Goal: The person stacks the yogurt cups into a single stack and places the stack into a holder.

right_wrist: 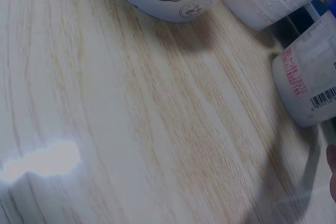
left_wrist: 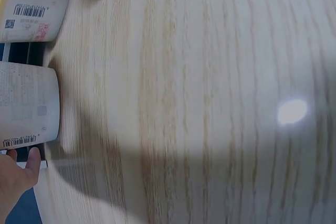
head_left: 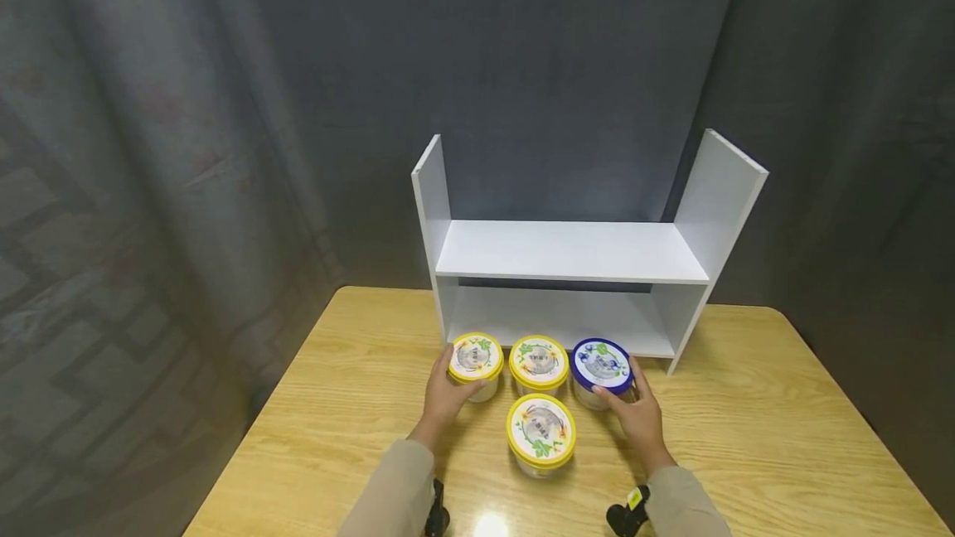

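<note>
At the left end of a row, my left hand point(head_left: 442, 396) holds a yellow-lidded tub point(head_left: 476, 356) by its side, thumb at the near edge and fingers at the outer side. Its white printed wall shows in the left wrist view as a tub point(left_wrist: 26, 106) beside my fingertips. My right hand point(head_left: 640, 419) grips the blue-lidded tub point(head_left: 601, 363) at the right end, thumb in front, fingers round the right side. Between them stands another yellow-lidded tub point(head_left: 539, 361). A third yellow-lidded tub point(head_left: 541, 431) stands nearer me, touched by neither hand.
Right behind the row rises a white two-level shelf point(head_left: 570, 249) with upright side panels. Everything stands on a light wooden table point(head_left: 753, 429). Grey curtains point(head_left: 559, 65) hang behind and at both sides. Black wrist devices point(head_left: 628, 514) sit by both sleeves.
</note>
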A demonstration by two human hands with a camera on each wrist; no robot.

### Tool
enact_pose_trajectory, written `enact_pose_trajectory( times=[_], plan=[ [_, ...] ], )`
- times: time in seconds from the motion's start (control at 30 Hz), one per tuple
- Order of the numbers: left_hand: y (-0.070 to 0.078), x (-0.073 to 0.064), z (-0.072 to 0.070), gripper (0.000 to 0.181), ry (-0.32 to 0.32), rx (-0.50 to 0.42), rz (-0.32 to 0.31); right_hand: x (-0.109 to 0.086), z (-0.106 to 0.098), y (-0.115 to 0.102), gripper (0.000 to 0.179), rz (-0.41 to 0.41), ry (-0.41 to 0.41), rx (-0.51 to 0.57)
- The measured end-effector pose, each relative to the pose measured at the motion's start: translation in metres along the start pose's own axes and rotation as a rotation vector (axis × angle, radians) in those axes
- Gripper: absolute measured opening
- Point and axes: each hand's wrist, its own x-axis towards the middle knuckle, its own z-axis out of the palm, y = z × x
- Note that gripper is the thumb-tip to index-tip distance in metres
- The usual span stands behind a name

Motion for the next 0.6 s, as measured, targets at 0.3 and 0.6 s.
enact_pose_trajectory(
  times=[0.3,0.6],
  plan=[
    [0.001,0.001,-0.013,0.09,0.015,-0.057,0.015,0.003,0.005,0.002,0.093,0.021,-0.011,0.011],
    [0.015,0.001,-0.022,0.089,-0.012,-0.124,0.058,-0.003,0.002,-0.005,0.092,0.038,-0.007,0.028]
  ],
)
